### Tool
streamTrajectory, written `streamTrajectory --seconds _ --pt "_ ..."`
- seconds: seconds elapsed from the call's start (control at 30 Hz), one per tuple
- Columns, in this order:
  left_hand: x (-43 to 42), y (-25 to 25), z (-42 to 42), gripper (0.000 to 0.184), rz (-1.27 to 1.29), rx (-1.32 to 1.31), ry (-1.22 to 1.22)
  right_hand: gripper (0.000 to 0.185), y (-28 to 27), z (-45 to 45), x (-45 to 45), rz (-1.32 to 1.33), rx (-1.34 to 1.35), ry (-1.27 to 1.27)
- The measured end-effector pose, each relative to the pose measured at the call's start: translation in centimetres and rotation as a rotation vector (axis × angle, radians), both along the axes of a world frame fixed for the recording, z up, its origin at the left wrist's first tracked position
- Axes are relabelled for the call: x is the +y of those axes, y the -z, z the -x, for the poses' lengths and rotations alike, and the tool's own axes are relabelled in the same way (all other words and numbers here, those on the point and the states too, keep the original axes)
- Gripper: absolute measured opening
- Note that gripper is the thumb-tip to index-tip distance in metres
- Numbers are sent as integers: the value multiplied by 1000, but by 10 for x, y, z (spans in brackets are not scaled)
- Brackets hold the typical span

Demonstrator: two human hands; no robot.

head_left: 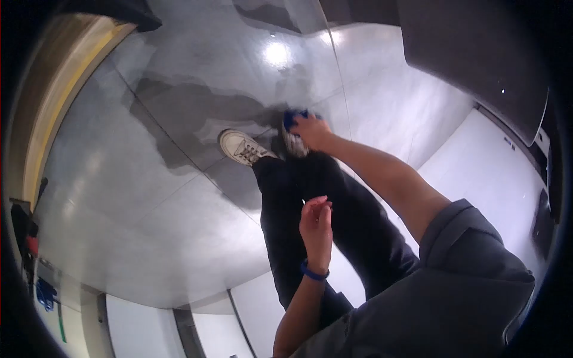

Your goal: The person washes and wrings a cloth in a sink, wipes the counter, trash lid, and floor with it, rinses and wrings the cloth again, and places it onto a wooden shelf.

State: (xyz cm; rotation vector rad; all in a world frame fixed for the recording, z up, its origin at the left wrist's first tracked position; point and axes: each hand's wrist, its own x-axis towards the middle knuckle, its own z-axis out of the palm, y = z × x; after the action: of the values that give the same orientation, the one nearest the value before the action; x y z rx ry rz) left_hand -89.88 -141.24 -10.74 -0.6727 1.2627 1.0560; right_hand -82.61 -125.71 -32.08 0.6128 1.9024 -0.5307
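My right hand (311,132) reaches down over one shoe, its fingers around a small dark blue object (293,118) that is mostly covered by the hand. What this object is, I cannot tell. My left hand (316,222), above the dark trousers (283,221), has its fingers curled together. A tiny white tip (304,201) shows at these fingers; the rest of it is hidden. A blue band (314,271) circles my left wrist. The other shoe (240,147), off-white with laces, stands on the floor to the left of my right hand.
Grey, shiny floor (179,215) with darker patches surrounds the feet. A large dark panel (471,53) hangs at the upper right. At the upper left runs a curved edge with a yellow strip (65,77). Pale panels (140,325) line the bottom left, near small blue items (46,293).
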Motion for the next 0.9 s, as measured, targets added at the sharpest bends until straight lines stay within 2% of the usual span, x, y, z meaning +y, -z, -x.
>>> streamTrajectory --seconds 0.07,0.13,0.17,0.27,0.33,0.37,0.47,0.5,0.57,0.67,0.77,0.8,0.87,0.9 --pt "7 -3 -12 18 35 6 -57 50 -6 -29 -18 180 -4 146" --pt "16 -20 -19 17 65 65 -166 53 -26 -13 -43 67 216 319" --pt "26 -25 -20 16 54 70 -220 54 -30 11 -40 101 300 416" --pt "43 -42 -27 15 99 74 -367 53 -13 62 -52 -43 291 316" --pt "47 -49 -29 15 181 146 -408 50 -4 69 -72 -116 272 191" --pt "54 -53 -23 15 223 99 -482 49 -6 66 -79 -155 255 128" --pt "74 -51 -23 15 127 132 -592 41 -22 58 -82 -41 302 -638" --pt "75 -51 -28 16 102 167 -533 42 -25 49 -96 97 252 -703" --pt "75 -54 -35 17 162 188 -634 38 -30 31 -115 377 188 -824" --pt "83 -50 -27 16 178 189 -697 30 10 42 -102 195 491 -842" --pt "86 -46 -20 14 132 86 -701 30 28 103 -40 266 291 -963" --pt "86 -46 -19 13 116 42 -696 30 39 112 -20 284 327 -926" --pt "90 -35 -19 13 94 116 -707 33 36 122 22 247 326 -895" --pt "92 -35 -22 12 110 123 -702 37 34 106 38 217 318 -769"
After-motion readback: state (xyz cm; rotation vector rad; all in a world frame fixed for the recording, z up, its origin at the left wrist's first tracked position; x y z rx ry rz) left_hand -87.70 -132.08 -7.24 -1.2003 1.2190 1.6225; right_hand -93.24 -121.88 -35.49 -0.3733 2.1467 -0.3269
